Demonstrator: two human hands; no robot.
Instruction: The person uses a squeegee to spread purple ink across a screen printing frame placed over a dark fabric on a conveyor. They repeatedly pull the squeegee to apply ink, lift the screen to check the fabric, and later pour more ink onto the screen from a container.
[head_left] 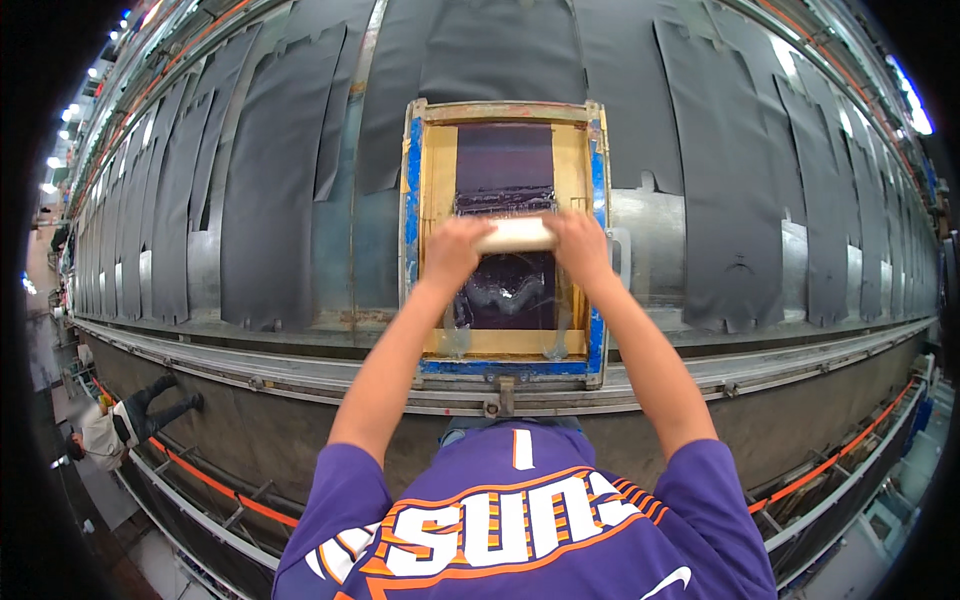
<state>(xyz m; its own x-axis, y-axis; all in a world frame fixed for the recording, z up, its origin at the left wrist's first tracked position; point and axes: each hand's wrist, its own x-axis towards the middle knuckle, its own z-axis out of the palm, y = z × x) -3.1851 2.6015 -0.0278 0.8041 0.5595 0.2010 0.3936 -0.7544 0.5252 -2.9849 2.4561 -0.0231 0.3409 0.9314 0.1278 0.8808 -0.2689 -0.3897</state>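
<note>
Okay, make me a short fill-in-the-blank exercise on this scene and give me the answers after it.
1. The left hand grips the left end of the pale bar, and the right hand grips its ____ end.
2. The outer strip along the near side of the frame is coloured ____.
3. Dark sheets lie on the table on ____ sides of the frame.
4. Another person shows near the picture's lower ____ corner.

Missing words: right; blue; both; left.
</note>
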